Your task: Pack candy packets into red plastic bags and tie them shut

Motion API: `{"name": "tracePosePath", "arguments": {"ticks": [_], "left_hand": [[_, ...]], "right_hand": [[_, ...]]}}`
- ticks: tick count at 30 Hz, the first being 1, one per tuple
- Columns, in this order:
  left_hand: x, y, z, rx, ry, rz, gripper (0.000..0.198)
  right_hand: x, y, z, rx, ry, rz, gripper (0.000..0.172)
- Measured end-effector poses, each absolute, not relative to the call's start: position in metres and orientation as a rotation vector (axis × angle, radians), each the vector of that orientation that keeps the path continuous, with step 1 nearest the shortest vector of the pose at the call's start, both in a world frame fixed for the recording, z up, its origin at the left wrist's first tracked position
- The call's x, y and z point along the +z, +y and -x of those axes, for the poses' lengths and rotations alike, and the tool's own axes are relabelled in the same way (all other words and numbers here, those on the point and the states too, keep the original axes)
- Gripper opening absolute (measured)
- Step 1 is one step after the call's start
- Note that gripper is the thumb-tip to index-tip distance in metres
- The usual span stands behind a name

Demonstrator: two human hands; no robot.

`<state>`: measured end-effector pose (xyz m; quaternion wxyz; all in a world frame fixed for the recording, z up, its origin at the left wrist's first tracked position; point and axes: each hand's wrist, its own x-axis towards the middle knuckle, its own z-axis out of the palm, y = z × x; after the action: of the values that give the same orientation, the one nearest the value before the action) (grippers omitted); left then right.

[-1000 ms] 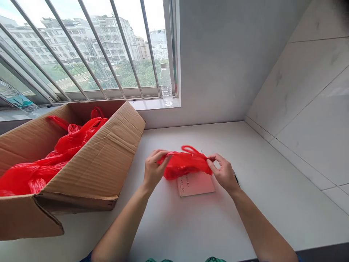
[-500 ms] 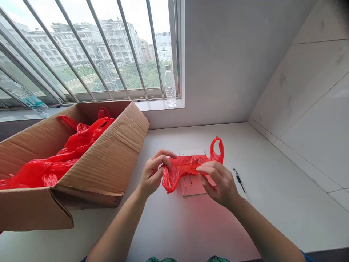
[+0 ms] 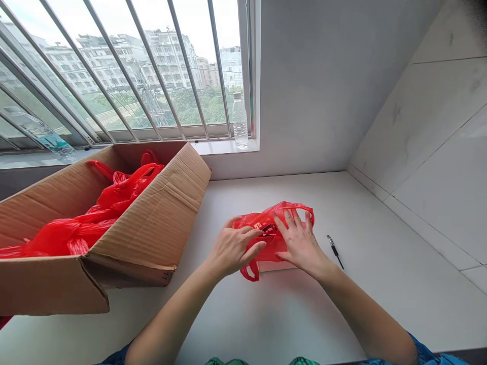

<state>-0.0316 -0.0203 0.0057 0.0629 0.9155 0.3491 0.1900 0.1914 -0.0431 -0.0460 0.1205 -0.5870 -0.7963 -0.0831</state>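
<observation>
A red plastic bag lies spread over a pale booklet on the white tabletop. One loop handle of the bag reaches toward me at the lower left; another curves past my right fingers. My left hand rests at the bag's left side with its fingers stretched out. On the bag's right part, my right hand lies flat with fingers spread. Most of the booklet is covered by the bag and hands.
To the left stands an open cardboard box holding several red plastic bags. A black pen lies right of my hands. Clear bottles stand and lean on the windowsill beside the barred window.
The bag was held up bunched between my pinching fingers; now it is lowered and spread over the booklet. Both hands have opened and flattened onto it.
</observation>
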Motion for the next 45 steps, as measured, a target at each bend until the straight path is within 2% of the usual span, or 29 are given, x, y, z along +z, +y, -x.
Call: {"name": "tracePosePath", "arguments": {"ticks": [2, 6, 7, 9, 11, 12, 14, 16, 18, 19, 21, 23, 25, 28, 32, 38, 45], "left_hand": [[-0.005, -0.018, 0.026, 0.551, 1.18, -2.823, 0.027], [-0.021, -0.015, 0.021, 0.53, 1.219, -2.888, 0.024], [-0.023, -0.015, 0.02, 0.527, 1.213, -2.896, 0.027], [-0.027, -0.014, 0.019, 0.508, 1.244, -2.891, 0.037], [-0.03, -0.012, 0.019, 0.468, 1.346, -2.853, 0.039], [-0.032, -0.011, 0.02, 0.44, 1.409, -2.827, 0.032], [-0.036, -0.009, 0.022, 0.36, 1.516, -2.783, 0.007], [-0.04, -0.006, 0.025, 0.262, 1.585, -2.764, 0.035], [-0.041, -0.004, 0.027, 0.18, 1.618, -2.766, 0.06], [-0.041, -0.003, 0.027, 0.154, 1.618, -2.772, 0.066], [-0.04, -0.002, 0.027, 0.153, 1.592, -2.782, 0.065], [-0.037, 0.0, 0.024, 0.209, 1.553, -2.782, 0.052], [-0.035, 0.003, 0.019, 0.306, 1.523, -2.775, 0.036], [-0.036, 0.007, 0.008, 0.459, 1.473, -2.763, 0.023], [-0.047, 0.01, -0.009, 0.529, 1.479, -2.741, 0.026], [-0.058, 0.016, -0.007, 0.529, 1.465, -2.635, 0.027], [-0.038, 0.025, 0.017, 0.698, 1.433, -2.498, 0.023]], "right_hand": [[-0.038, -0.046, -0.189, -0.251, -2.31, 1.682, 0.091], [-0.025, -0.048, -0.177, -0.082, -2.288, 1.449, 0.025], [-0.025, -0.047, -0.174, 0.01, -2.305, 1.405, 0.021], [-0.031, -0.041, -0.17, 0.134, -2.331, 1.416, 0.025], [-0.041, -0.033, -0.17, 0.116, -2.304, 1.561, 0.019], [-0.046, -0.03, -0.171, 0.088, -2.275, 1.651, 0.025], [-0.055, -0.026, -0.177, 0.108, -2.231, 1.795, 0.049], [-0.059, -0.027, -0.183, 0.25, -2.223, 1.853, 0.067], [-0.059, -0.029, -0.188, 0.385, -2.217, 1.852, 0.076], [-0.058, -0.03, -0.189, 0.418, -2.213, 1.835, 0.076], [-0.056, -0.029, -0.192, 0.41, -2.206, 1.774, 0.062], [-0.054, -0.026, -0.194, 0.339, -2.181, 1.696, 0.044], [-0.054, -0.021, -0.196, 0.261, -2.142, 1.631, 0.036], [-0.06, -0.016, -0.199, 0.207, -2.101, 1.618, 0.032], [-0.071, -0.012, -0.204, 0.251, -2.122, 1.706, 0.031], [-0.074, -0.008, -0.217, 0.414, -2.078, 1.657, 0.021], [-0.053, -0.016, -0.224, 0.472, -1.92, 1.551, 0.024]]}}
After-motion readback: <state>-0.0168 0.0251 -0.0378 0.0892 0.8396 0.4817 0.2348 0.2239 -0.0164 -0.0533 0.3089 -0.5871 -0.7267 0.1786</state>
